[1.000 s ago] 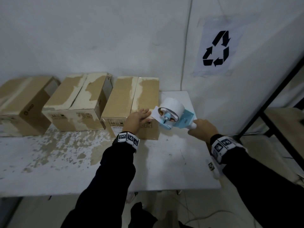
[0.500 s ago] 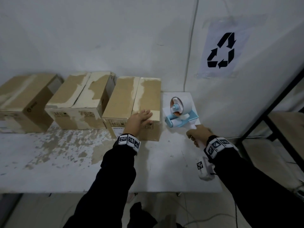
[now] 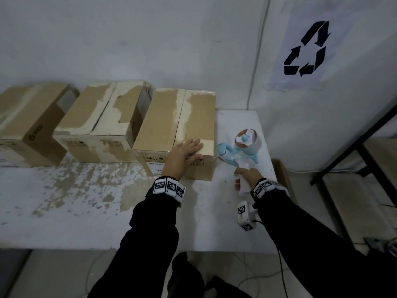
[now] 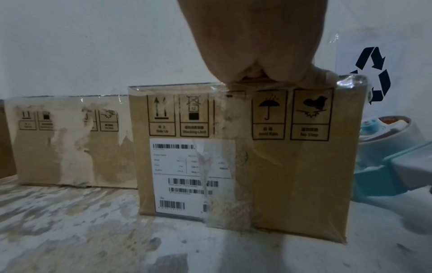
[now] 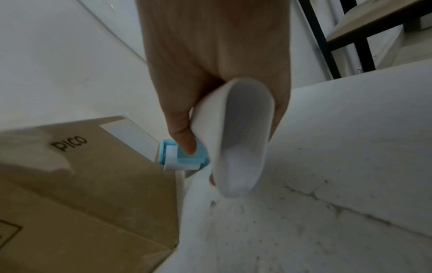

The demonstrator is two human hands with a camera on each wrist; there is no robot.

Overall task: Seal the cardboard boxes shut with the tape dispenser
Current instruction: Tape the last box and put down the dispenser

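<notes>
Three cardboard boxes line the wall on the white table [image 3: 86, 222]. The rightmost box [image 3: 171, 125] [image 4: 292, 175] [image 5: 81, 194] carries clear tape over its front top edge. My left hand [image 3: 184, 153] [image 4: 257, 46] lies flat on its near top edge, fingers straight. The blue and white tape dispenser [image 3: 240, 147] [image 4: 392, 157] [image 5: 184, 157] lies on its side on the table just right of that box. My right hand [image 3: 247, 177] [image 5: 210, 92] grips its white handle [image 5: 243, 140], thumb on the blue body.
The middle box [image 3: 103, 121] and the left box [image 3: 28, 121] stand beside it, tops worn pale. A recycling sign [image 3: 305, 50] hangs on the wall. A black-framed shelf [image 3: 365, 151] stands right of the table; a small brown box [image 3: 283, 173] sits past the table's right edge.
My right hand carried the dispenser from the box's near top edge down onto the table to the right, turning it on its side. My left hand stayed on the box.
</notes>
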